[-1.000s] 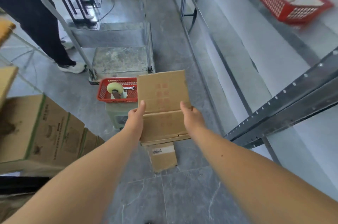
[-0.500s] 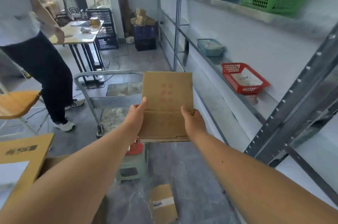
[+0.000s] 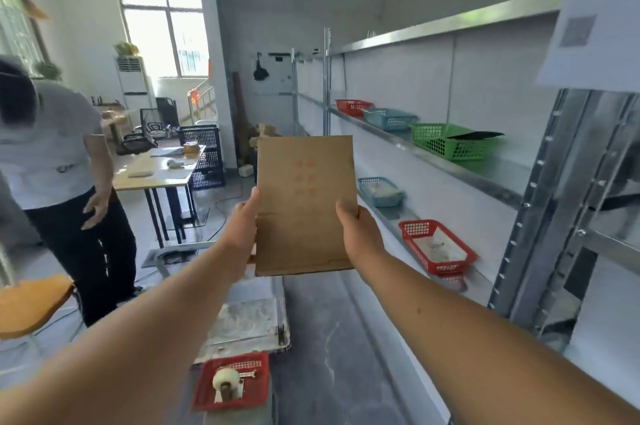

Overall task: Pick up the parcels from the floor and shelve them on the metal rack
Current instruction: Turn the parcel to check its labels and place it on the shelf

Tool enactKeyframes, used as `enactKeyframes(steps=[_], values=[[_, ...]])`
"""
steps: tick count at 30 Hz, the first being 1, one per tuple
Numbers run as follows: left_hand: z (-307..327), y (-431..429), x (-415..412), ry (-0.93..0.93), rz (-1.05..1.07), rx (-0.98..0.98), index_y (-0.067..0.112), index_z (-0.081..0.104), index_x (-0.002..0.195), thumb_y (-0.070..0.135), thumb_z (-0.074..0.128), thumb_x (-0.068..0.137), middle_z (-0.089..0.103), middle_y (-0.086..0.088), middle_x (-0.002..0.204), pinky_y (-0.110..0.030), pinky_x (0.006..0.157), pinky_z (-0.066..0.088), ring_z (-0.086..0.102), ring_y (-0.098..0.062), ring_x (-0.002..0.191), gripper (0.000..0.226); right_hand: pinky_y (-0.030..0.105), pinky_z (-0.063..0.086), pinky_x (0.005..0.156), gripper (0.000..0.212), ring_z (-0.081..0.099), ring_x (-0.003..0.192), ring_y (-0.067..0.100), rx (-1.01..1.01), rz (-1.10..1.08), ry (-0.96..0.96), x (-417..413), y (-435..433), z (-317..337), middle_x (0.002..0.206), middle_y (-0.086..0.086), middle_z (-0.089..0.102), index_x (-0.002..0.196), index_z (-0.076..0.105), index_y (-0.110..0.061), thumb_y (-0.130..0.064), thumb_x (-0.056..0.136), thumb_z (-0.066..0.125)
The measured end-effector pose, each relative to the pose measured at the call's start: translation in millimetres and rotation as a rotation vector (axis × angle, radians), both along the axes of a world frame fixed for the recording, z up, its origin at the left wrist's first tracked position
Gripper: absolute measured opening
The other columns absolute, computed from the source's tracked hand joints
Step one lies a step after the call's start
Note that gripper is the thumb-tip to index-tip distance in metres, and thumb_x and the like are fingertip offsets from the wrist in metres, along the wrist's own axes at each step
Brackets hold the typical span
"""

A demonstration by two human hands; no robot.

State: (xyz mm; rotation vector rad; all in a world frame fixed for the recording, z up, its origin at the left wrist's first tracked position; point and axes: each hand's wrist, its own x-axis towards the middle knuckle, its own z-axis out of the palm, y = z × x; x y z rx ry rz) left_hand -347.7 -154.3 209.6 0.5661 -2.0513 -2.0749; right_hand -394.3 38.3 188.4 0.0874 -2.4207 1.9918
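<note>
I have the parcel (image 3: 304, 206) up in front of my chest, one hand on each side: my left hand (image 3: 242, 234) is clamped on its left edge with the thumb lying up the front face, and my right hand (image 3: 360, 234) is clamped on the right edge the same way. It is a flat brown cardboard mailer, clear of the floor and not yet on the metal rack (image 3: 485, 168), which runs along my right.

It looks thin and stiff, and my guess is that it is light, since a pinch at the two edges keeps it upright without sagging. The cardboard is plain and matte, so I do not expect it to slip. A flap seam crosses the front about halfway down; I would keep my grip on the side edges below that seam and not pull on the flap.

There are faded red marks in rows on the upper half of the front, too blurred for me to read. A sheet (image 3: 595, 15) hanging at the top right of the rack carries a square code, also unreadable.
</note>
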Motion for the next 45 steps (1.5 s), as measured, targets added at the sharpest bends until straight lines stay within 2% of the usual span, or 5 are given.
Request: enactKeyframes(steps=[3,9,18,24,45], values=[[38.6,-7.3,3.5,0.040,0.014,-0.003,0.030,0.056,0.152,0.096,0.046,0.068,0.065,-0.004,0.147,-0.062,0.105,0.056,0.066,-0.031,0.129,0.107,0.050,0.050,0.110,0.086,0.064,0.119,0.024,-0.041,-0.006,0.048,3.9,-2.2,39.7,0.129,-0.002,0.068,0.141,0.059,-0.025,-0.082,0.077,0.047],[115.2,-11.7,13.7,0.160,-0.003,-0.015,0.028,0.062,0.144,0.077,0.043,0.102,0.070,-0.006,0.136,-0.046,0.082,0.060,0.070,-0.027,0.114,0.067,0.045,0.048,0.111,0.052,0.062,0.122,0.024,-0.089,0.014,0.147,10.6,0.1,112.4,0.131,-0.001,0.067,0.137,0.061,-0.021,-0.058,0.103,0.051],[185.1,-11.4,28.3,0.290,0.019,-0.015,0.033,0.072,0.112,0.072,0.042,0.105,0.075,-0.001,0.108,-0.055,0.105,0.058,0.072,-0.025,0.097,0.050,0.051,0.051,0.112,0.107,0.066,0.124,0.025,-0.245,0.102,0.158,-14.2,9.2,178.7,0.136,0.002,0.070,0.144,0.062,-0.026,-0.090,0.060,0.047],[221.8,-3.0,48.7,0.331,-0.001,-0.052,0.031,0.069,0.109,0.070,0.040,0.107,0.070,0.000,0.097,-0.044,0.086,0.054,0.067,-0.019,0.087,0.048,0.041,0.058,0.093,0.057,0.071,0.106,0.020,-0.243,0.152,0.169,23.4,20.8,231.5,0.125,0.003,0.074,0.132,0.068,-0.019,-0.062,0.106,0.043],[255.0,-6.0,85.8,0.307,0.052,-0.091,0.014,0.078,0.116,0.088,0.030,0.097,0.079,-0.003,0.111,-0.057,0.117,0.049,0.071,-0.029,0.114,0.091,0.045,0.045,0.100,0.057,0.064,0.087,0.022,-0.236,0.160,0.195,31.4,38.7,266.5,0.106,0.006,0.076,0.095,0.070,-0.021,-0.069,0.103,0.040]])
